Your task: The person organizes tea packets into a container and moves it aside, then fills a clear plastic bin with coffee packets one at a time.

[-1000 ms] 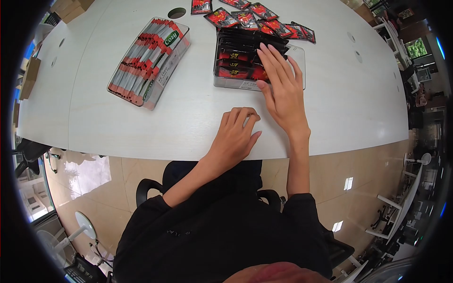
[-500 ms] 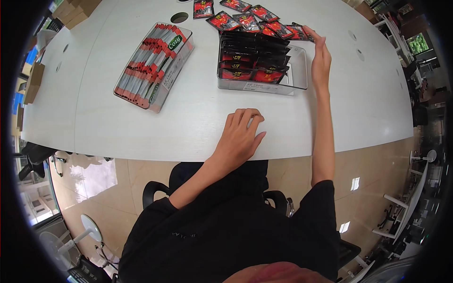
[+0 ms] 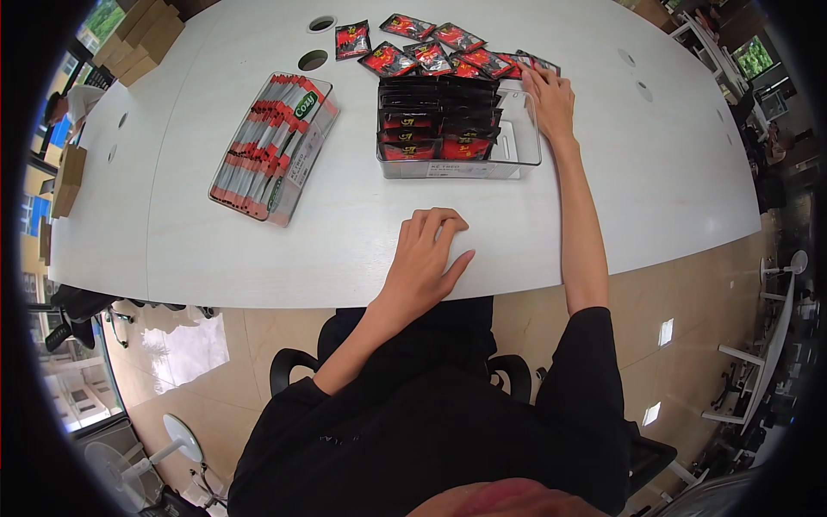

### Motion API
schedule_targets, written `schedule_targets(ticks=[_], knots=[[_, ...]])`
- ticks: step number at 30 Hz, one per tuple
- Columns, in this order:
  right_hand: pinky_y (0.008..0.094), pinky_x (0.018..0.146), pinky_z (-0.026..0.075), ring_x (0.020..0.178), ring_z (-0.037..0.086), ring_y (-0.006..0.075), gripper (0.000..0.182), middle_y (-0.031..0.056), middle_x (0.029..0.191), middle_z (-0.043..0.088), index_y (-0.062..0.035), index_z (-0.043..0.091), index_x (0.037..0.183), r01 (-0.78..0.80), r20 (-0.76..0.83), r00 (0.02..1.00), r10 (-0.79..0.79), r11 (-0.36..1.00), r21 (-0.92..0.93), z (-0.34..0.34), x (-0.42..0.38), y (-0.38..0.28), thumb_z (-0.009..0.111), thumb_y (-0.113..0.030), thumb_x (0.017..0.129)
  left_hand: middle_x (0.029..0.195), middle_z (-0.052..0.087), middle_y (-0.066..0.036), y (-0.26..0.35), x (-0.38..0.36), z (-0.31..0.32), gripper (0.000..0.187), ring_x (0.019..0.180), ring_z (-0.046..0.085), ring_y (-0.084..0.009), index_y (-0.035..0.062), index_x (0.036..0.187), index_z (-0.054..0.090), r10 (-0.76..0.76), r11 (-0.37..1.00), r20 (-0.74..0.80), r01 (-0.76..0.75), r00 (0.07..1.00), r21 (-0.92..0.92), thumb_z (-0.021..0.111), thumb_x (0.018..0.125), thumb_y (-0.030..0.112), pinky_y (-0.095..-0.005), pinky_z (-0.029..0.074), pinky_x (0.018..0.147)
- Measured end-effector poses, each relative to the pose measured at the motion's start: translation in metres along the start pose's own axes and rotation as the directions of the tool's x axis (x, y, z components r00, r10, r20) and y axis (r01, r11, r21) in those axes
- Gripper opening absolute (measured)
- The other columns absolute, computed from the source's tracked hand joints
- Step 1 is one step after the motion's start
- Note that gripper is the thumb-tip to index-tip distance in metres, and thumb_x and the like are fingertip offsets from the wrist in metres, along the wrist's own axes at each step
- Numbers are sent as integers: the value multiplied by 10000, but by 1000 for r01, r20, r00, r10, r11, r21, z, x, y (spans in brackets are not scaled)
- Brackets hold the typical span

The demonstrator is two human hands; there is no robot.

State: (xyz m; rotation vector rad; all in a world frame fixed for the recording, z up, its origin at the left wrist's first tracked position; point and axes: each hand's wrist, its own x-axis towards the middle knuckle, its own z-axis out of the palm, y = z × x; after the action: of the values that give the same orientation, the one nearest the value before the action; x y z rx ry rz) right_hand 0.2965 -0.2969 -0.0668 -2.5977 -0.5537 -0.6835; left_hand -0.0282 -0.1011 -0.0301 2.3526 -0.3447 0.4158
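Observation:
My right hand (image 3: 549, 105) reaches past the right edge of a clear bin (image 3: 517, 169), its fingertips on the rightmost of the loose red and black packets (image 3: 538, 65). Whether the fingers have closed on that packet is hard to make out. Black and red packets (image 3: 439, 121) stand in rows in the bin, with a gap at its right end. My left hand (image 3: 424, 258) rests on the table in front of the bin, fingers loosely curved and apart, holding nothing. Several more loose packets (image 3: 431, 58) lie behind the bin.
A second clear bin (image 3: 289, 194), full of red and white sticks (image 3: 263, 146), stands at an angle on the left of the white table (image 3: 215, 267). Cardboard boxes (image 3: 142, 43) are at the far left. Two round holes (image 3: 313, 60) are near the back.
My right hand has come down from a raised, upright pose onto the loose packets at the back right. My left hand is in nearly the same place. The whole view has shifted slightly.

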Motion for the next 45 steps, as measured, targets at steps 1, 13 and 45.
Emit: schedule_targets(ticks=[1,13,45], knots=[[477,1131,323,1262,502,322,405,46,1331,641,-268,673,1361,2,-4,1000,-2,1000,1,-11,0,-11,474,-458,1063,1212,568,-97,-1,1,0,357,1109,507,-299,39,1177,588,2,1000,-3,-2,1000,2,753,874,131,-405,398,930],[494,1088,401,1325,489,366,734,167,1352,622,-146,672,1335,-241,36,970,241,971,-9,-24,-13,10,718,-676,830,1215,569,-100,0,-1,1,356,1088,502,-297,36,1176,592,-2,1000,3,2,1000,5,752,875,139,-404,401,938],[330,1075,420,1214,556,193,408,149,1332,579,16,404,1489,-342,271,933,237,351,871,-124,-210,-184,416,-165,1123,1121,634,-166,1,-10,2,325,1011,609,-262,-31,1209,508,-268,857,-35,222,963,-465,696,963,68,-365,483,906]])
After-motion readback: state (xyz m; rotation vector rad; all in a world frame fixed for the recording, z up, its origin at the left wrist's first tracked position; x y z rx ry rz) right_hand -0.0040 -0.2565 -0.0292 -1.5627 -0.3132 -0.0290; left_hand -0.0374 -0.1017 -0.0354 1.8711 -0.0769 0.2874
